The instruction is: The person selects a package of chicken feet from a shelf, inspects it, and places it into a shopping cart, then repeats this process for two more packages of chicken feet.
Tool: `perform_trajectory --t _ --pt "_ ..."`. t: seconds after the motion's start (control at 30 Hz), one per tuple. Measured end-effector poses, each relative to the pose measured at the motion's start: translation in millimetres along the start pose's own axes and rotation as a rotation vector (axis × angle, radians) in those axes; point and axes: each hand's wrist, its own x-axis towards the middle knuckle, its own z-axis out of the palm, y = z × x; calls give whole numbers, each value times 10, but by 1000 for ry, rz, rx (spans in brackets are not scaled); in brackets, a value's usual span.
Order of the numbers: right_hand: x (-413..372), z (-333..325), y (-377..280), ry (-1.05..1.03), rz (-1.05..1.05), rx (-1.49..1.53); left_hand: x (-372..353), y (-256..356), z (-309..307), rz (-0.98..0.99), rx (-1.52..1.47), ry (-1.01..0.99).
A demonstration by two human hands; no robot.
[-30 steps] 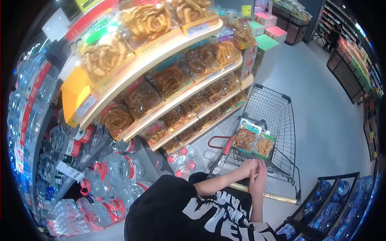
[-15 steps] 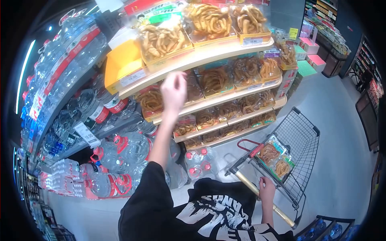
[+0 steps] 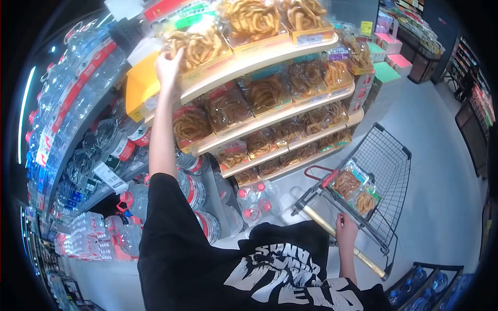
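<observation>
My left hand (image 3: 168,66) is raised to the top shelf (image 3: 259,59) and grips the left edge of a clear bag of fried snacks (image 3: 199,45). My right hand (image 3: 346,230) is closed around the wooden handle (image 3: 340,241) of a black wire shopping cart (image 3: 381,171). Two snack bags (image 3: 355,191) lie in the cart's upper seat, just beyond my right hand. More snack bags fill the curved yellow shelves below.
Large water bottles (image 3: 194,189) with red caps are stacked on the floor and racks at left. Grey floor (image 3: 430,155) stretches right of the cart. A rack of blue bottles (image 3: 420,282) stands at lower right. Far shelving lines the right edge.
My left hand rose from the cart handle up to the top shelf and took hold of a snack bag. My right hand stayed on the handle. The view swung left.
</observation>
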Motion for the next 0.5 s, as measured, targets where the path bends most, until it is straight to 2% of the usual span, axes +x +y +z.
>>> perform_trajectory --t 0.27,0.3,0.37,0.43,0.5 --pt "-31 -64 -26 -7 48 -35 180 -277 118 13 16 -37" --pt "-27 -68 -17 3 34 -52 278 -449 173 26 6 -52" --pt "-45 -48 -12 19 14 -79 437 -740 341 63 -188 90" --pt "-81 -24 9 23 55 -65 225 -395 173 37 -161 209" --pt "-111 -1 53 61 -13 -83 188 -323 149 45 -220 361"
